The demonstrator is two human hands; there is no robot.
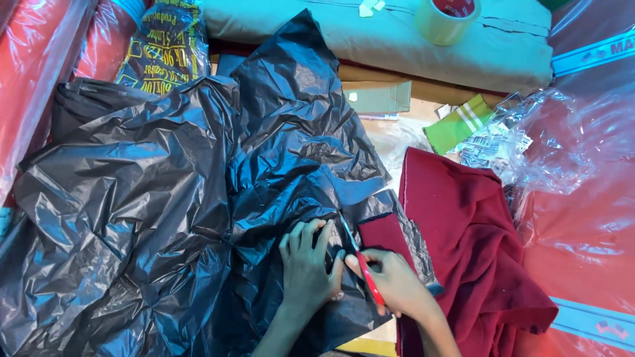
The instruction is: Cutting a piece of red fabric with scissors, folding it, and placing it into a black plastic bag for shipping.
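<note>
Scissors gripped in my right hand beside red cloth; left hand flat, fingers spread on black bag, contents hidden.

Dark yellow-printed packet top left; barcode label right.

Hands with scissors on black plastic sheet

I count two hands, left and right; one pair of red-handled scissors; one black plastic sheet; one dark red cloth; one tape roll.
</note>
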